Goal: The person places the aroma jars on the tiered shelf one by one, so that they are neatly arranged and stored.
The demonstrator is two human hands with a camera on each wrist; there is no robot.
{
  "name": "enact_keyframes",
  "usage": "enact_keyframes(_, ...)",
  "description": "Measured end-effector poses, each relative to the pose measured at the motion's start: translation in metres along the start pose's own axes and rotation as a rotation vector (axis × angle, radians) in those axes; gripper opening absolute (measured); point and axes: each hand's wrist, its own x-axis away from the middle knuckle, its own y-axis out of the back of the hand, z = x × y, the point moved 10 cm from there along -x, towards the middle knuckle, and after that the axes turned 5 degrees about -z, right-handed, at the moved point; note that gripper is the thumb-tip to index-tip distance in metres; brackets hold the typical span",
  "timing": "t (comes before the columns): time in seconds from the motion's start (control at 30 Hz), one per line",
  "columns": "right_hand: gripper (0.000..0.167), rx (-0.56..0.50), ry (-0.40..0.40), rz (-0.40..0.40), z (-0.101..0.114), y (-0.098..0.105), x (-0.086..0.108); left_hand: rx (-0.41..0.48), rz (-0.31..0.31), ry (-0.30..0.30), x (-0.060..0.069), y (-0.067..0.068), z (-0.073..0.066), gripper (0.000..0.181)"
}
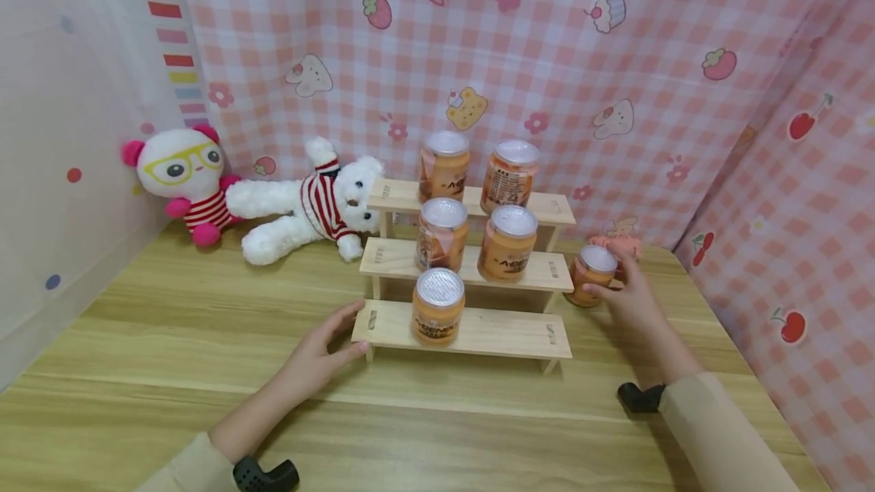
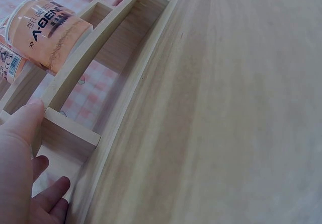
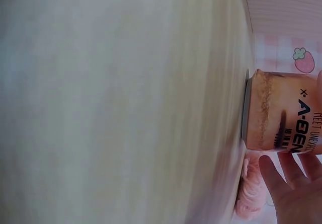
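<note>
A three-tier wooden stand [image 1: 509,332] holds orange cans with clear lids: two on the top tier, two on the middle, and one can [image 1: 437,308] on the lowest. My left hand [image 1: 317,355] grips the left end of the lowest tier, thumb at its front corner; in the left wrist view the thumb [image 2: 25,121] touches the board and the other fingers lie beyond it. Right of the stand, my right hand [image 1: 636,302] holds another orange can [image 1: 593,268] between thumb and fingers. That can [image 3: 282,113] stands upright on the table.
A white plush dog [image 1: 280,207] lies left of the stand beside a panda doll [image 1: 187,173]. Behind the right hand is a pink, yarn-like item [image 3: 251,191]. Checked pink curtains [image 1: 547,59] close off the wood-grain table [image 1: 424,431] at back and right.
</note>
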Motion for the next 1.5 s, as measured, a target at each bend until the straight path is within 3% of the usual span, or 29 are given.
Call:
enact_keyframes(0.73,0.074,-0.016,-0.008,-0.097,-0.001,0.006,0.002,-0.004,0.001,-0.013,0.000,0.000,0.001,0.065)
enact_keyframes(1.13,0.068,0.059,0.011,-0.152,0.018,0.026,0.013,0.001,0.000,-0.004,-0.001,0.000,0.003,0.065)
enact_keyframes(1.3,0.075,0.064,0.026,-0.201,0.025,0.037,0.020,-0.004,-0.002,0.000,-0.001,0.000,0.004,0.064)
enact_keyframes(1.5,0.078,0.078,0.040,-0.203,0.038,0.045,0.032,-0.003,0.000,0.003,-0.001,-0.001,0.004,0.064)
